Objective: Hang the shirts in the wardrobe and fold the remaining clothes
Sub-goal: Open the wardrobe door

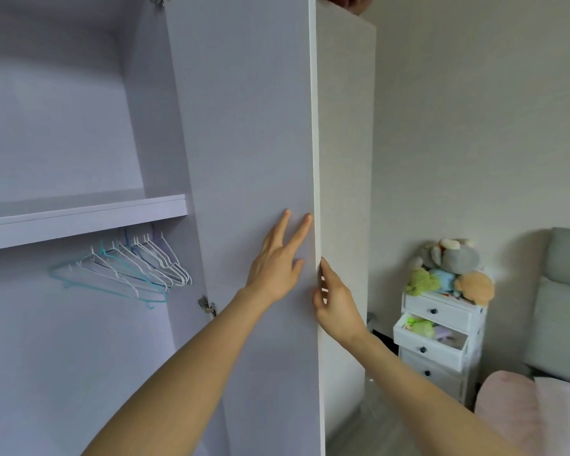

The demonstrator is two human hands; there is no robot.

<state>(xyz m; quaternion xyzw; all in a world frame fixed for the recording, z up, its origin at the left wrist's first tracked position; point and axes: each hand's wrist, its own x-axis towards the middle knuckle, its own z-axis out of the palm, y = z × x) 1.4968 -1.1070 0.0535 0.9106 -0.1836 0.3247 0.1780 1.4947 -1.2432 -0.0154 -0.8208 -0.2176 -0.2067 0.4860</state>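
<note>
Standing open across the middle of the frame, the wardrobe door (244,126) is a tall, flat, pale lilac panel with a white edge strip, hinged at lower centre where a metal hinge (207,306) shows. The left hand (275,268) lies flat against its inner face with fingers straight and spread, holding nothing, while the right hand (334,304) curls its fingers round the door's free edge just beside it, thumb toward the viewer. The panel looks rigid and smooth, probably moderately heavy but easy to swing on its hinges; the free edge, far from the hinge, seems the best place to grip it, since the flat face offers only a push. At left of the frame, under a shelf (79,218), a cluster of thin white and teal wire hangers (129,271) hangs empty; these look light and springy, best lifted by the hook. No shirts or other clothes are in view.
</note>
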